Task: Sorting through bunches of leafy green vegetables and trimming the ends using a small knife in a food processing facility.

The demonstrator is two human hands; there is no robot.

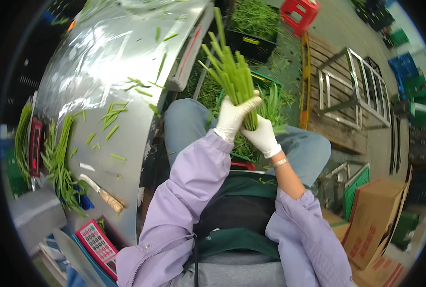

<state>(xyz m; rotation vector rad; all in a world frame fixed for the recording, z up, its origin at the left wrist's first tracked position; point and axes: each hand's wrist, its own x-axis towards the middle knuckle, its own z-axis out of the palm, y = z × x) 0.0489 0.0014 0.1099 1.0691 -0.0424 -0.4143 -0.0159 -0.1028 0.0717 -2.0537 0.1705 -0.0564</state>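
Both hands wear white gloves. My left hand (234, 116) grips a bundle of green vegetable stems (236, 77) around its middle, with the cut ends fanning upward. Just below and to the right, my right hand (263, 134) is closed around the lower part of the same bundle. Beneath the hands, between my knees, a green plastic crate (279, 86) holds leafy greens (270, 104). At the left, on the metal table (127, 186), lie another bunch of greens (64, 154), a knife with a wooden handle (110, 201) and scattered stem pieces (112, 132).
A black crate of cut greens (250, 43) and a red stool (299, 14) stand ahead. To the right, a metal frame (356, 86) rests on a wooden pallet (356, 140), with cardboard boxes (374, 219) nearer. A red keypad device (97, 242) sits at lower left.
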